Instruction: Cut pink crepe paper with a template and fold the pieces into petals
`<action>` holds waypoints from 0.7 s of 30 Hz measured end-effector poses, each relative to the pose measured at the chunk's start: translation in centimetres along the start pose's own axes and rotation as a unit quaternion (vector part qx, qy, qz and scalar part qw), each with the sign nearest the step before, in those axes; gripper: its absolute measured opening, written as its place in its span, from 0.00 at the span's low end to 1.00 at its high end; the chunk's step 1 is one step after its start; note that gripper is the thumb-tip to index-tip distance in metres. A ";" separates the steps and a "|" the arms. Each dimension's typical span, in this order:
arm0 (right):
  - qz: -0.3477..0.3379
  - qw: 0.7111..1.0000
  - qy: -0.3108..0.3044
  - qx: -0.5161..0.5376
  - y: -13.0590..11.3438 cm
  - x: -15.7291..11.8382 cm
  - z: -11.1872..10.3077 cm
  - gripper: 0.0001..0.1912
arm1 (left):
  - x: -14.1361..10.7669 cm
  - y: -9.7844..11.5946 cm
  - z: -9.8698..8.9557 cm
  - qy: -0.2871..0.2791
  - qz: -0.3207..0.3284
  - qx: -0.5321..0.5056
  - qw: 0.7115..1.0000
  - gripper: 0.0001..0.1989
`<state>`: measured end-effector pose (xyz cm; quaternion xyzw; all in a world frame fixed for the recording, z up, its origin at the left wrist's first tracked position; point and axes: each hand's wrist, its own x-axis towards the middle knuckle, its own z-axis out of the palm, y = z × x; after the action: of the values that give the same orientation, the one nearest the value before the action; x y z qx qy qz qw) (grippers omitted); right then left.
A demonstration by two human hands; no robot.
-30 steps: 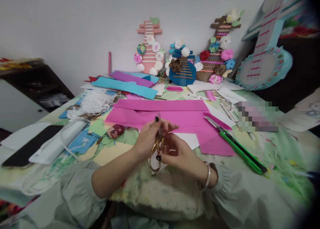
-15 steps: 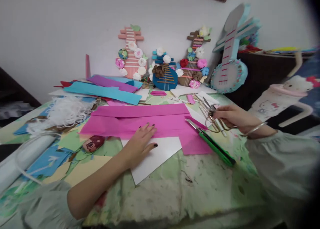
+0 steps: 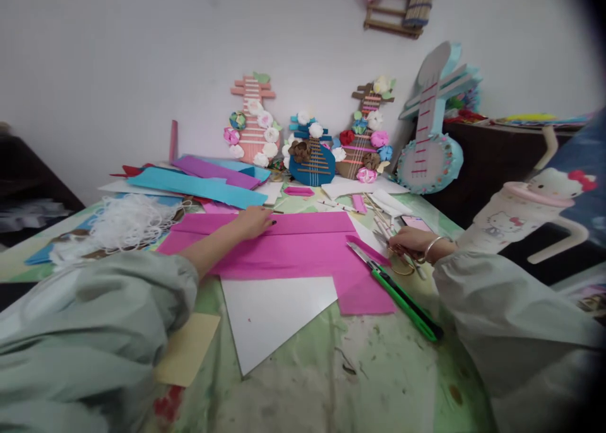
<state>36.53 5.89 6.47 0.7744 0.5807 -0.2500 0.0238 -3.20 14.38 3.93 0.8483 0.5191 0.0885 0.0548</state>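
Right hand (image 3: 411,240) curls at gold-handled scissors (image 3: 400,252); whether it grips them, I cannot tell. Nearer the body lies a green cutter (image 3: 402,299). Left hand (image 3: 255,221), fingers loosely bent, hold unclear, is over pink paper (image 3: 288,253); beyond it, blue paper (image 3: 203,187).

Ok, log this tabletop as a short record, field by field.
Left hand: over the pink sheet, toward its far edge
Right hand: at the gold-handled scissors, grip unclear
Utility knife: green, blade out over the pink sheet
White sheet: partly under the pink sheet
White cord: tangled pile, left side
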 end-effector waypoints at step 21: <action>-0.270 0.946 0.150 -0.100 -0.9 1.9 1.1 0.08 | 3.4 -6.9 0.0 -0.092 0.031 -0.034 0.995 0.19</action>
<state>35.74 7.53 4.89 0.6109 0.7869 -0.0684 -0.0544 -7.68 20.51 3.00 0.8662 0.4821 0.0295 0.1280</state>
